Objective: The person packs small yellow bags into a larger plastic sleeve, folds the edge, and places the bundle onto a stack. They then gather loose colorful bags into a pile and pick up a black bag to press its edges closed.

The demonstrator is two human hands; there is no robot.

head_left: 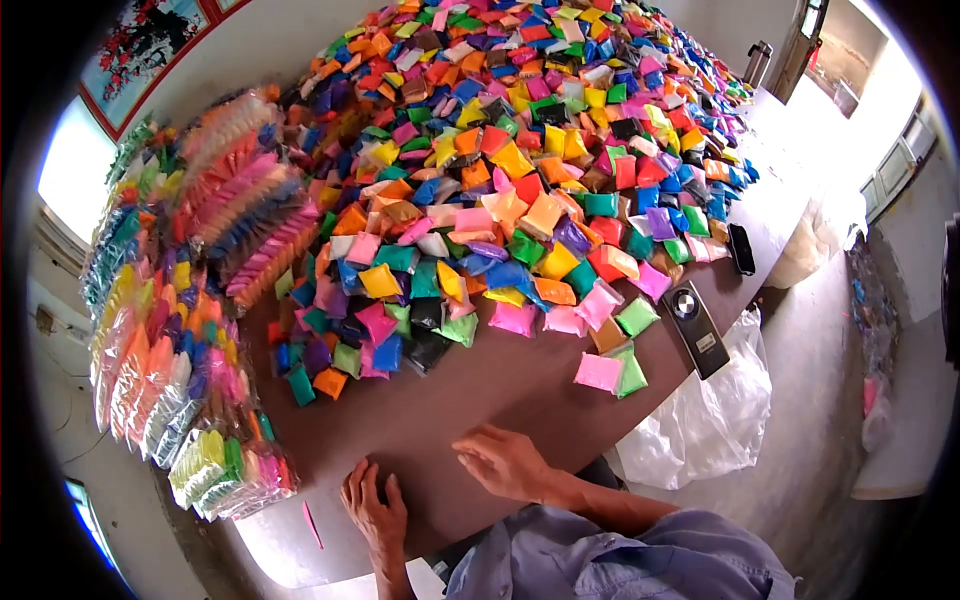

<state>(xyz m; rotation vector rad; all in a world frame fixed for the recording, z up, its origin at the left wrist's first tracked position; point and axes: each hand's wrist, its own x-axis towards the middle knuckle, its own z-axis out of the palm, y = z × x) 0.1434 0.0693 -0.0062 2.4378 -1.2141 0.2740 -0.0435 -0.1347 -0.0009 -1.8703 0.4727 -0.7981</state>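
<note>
My left hand (376, 508) rests on the brown tabletop (420, 408) near its front edge, thumb and fingers apart, with nothing in it. To its right, my right hand (502, 463) is over the table with its fingers loosely bent, and no object shows in it. Beyond both hands rises a large heap of small coloured packets (520, 190). Nearest to my right hand are a pink packet (598, 372) and a light green packet (631, 371), side by side at the heap's front. A thin pink strip (313, 525) lies left of my left hand.
Clear bags of sorted packets (215, 465) are stacked along the left side. A dark phone-like device (696, 330) and a black object (741, 249) lie by the right edge. A clear plastic bag (700, 420) hangs there. A thermos (757, 63) stands behind.
</note>
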